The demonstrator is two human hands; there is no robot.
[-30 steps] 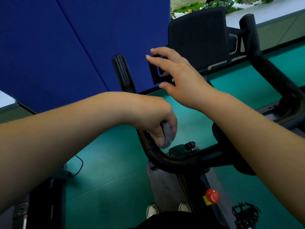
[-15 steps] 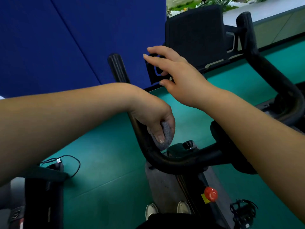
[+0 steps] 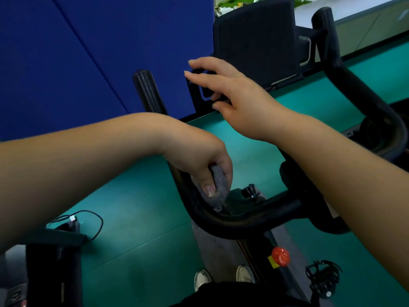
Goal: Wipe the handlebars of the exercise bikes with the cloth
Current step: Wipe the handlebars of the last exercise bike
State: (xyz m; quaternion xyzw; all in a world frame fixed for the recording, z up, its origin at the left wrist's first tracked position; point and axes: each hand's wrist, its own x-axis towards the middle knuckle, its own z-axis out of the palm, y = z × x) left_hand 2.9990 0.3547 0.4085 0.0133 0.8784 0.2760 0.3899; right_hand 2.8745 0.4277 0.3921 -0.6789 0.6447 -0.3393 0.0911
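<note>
Our left hand (image 3: 199,165) grips the grey cloth (image 3: 218,187) against the black handlebar's (image 3: 232,220) left curve | our right hand (image 3: 234,94) spreads open, fingers touching the console bracket (image 3: 199,91) | red knob (image 3: 280,256) below.

Single head-worn wide-angle view, looking forward and steeply down from above the black curved tubular handlebar (image 3: 232,220) of an exercise bike. The camera sits close: both bare forearms enter from the lower corners and fill much of the frame. The teal floor (image 3: 137,240) lies below, the blue panel wall (image 3: 88,52) ahead at upper left, and white shoes (image 3: 202,279) show at the bottom edge. Straight lines bow towards the edges.
</note>
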